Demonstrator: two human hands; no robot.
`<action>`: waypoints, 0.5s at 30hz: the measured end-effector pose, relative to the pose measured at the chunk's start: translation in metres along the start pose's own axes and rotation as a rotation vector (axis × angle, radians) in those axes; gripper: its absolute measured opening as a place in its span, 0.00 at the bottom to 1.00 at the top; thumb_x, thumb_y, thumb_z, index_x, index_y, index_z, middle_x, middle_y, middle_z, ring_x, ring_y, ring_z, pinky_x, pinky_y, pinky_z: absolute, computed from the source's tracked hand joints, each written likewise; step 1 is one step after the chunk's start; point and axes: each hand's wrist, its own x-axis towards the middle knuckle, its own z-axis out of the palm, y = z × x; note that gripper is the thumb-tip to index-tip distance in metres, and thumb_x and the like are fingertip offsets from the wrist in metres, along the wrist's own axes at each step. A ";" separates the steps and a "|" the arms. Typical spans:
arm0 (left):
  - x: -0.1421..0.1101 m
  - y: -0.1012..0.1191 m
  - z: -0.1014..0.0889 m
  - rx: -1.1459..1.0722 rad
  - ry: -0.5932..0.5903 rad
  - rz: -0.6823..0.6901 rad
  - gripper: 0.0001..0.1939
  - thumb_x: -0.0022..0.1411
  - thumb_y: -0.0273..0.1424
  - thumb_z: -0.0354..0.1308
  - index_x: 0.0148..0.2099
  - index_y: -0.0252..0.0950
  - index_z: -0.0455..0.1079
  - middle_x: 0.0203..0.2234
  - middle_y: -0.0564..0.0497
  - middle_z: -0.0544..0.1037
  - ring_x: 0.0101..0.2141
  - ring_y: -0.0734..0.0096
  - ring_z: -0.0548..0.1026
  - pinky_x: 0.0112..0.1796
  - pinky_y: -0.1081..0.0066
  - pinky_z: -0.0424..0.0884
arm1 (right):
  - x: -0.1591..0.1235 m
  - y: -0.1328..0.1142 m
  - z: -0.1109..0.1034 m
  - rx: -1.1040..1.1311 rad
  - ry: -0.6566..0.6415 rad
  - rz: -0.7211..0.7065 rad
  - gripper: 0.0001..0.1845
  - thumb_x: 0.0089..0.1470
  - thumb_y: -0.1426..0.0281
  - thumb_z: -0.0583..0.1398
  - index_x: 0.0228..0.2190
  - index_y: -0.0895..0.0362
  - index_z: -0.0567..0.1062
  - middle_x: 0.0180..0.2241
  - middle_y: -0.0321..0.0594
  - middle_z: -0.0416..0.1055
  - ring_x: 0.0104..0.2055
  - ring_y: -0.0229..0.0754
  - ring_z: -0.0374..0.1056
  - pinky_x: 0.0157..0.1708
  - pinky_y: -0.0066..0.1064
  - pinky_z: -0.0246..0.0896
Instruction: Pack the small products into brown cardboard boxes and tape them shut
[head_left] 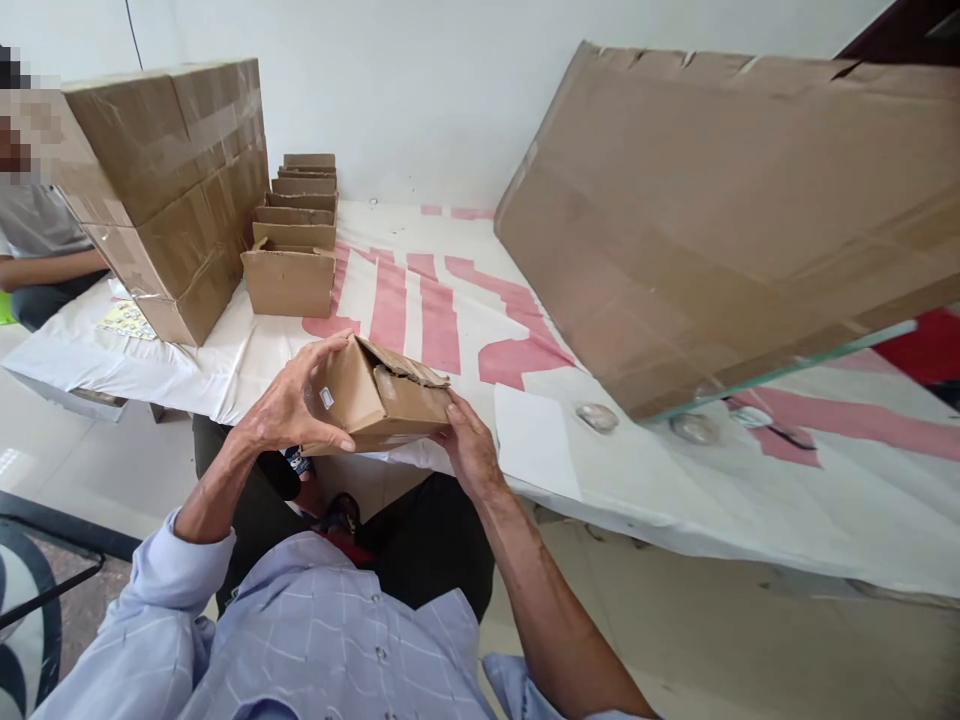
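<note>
A small brown cardboard box (409, 405) is held between my two hands over the table's front edge. It is tilted, its upper flap looks worn and torn along the edge, and a small white label shows on its left face. My left hand (289, 400) grips the left end, thumb along the lower side and fingers over the top. At the other end my right hand (471, 445) presses its fingers against the right side. What the box holds inside is hidden. To the right of it, a white sheet (536, 435) lies on the table.
Taped cardboard boxes (176, 180) are stacked at the left, beside a row of open-topped cartons (291, 282). A large cardboard panel (720, 220) leans across the right. Clear-looking small packets (598, 417) lie near its lower edge. Another person (45, 230) sits far left.
</note>
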 end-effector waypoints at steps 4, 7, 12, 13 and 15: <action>0.002 0.002 0.010 -0.045 0.030 -0.001 0.59 0.44 0.61 0.80 0.71 0.44 0.64 0.74 0.32 0.65 0.72 0.34 0.66 0.70 0.39 0.62 | 0.001 -0.001 0.002 0.093 -0.029 0.006 0.46 0.52 0.40 0.69 0.66 0.47 0.75 0.70 0.44 0.70 0.69 0.59 0.68 0.55 0.47 0.75; 0.004 0.000 0.015 -0.050 0.042 -0.030 0.57 0.41 0.61 0.81 0.67 0.44 0.66 0.74 0.31 0.65 0.71 0.31 0.66 0.69 0.37 0.62 | 0.002 0.000 0.002 0.128 -0.047 -0.006 0.44 0.54 0.42 0.69 0.65 0.48 0.75 0.70 0.44 0.71 0.68 0.58 0.70 0.56 0.47 0.75; 0.007 0.003 0.021 -0.035 0.067 -0.085 0.56 0.38 0.64 0.80 0.63 0.44 0.67 0.73 0.32 0.66 0.70 0.32 0.68 0.68 0.38 0.63 | 0.006 0.003 -0.001 0.039 -0.115 -0.049 0.44 0.60 0.40 0.63 0.69 0.50 0.70 0.69 0.49 0.71 0.63 0.57 0.74 0.52 0.49 0.77; 0.008 0.004 0.022 -0.021 0.074 -0.108 0.56 0.37 0.64 0.80 0.62 0.44 0.67 0.72 0.32 0.67 0.69 0.33 0.69 0.67 0.39 0.64 | 0.006 0.003 -0.001 0.015 -0.125 -0.062 0.45 0.61 0.40 0.61 0.70 0.50 0.69 0.69 0.50 0.71 0.62 0.57 0.75 0.52 0.50 0.77; 0.009 0.007 0.026 0.018 0.089 -0.162 0.56 0.36 0.65 0.79 0.61 0.43 0.67 0.70 0.33 0.71 0.64 0.35 0.74 0.63 0.40 0.68 | 0.006 0.003 -0.001 -0.002 -0.116 -0.078 0.44 0.62 0.40 0.59 0.70 0.51 0.69 0.69 0.51 0.71 0.61 0.57 0.76 0.51 0.51 0.78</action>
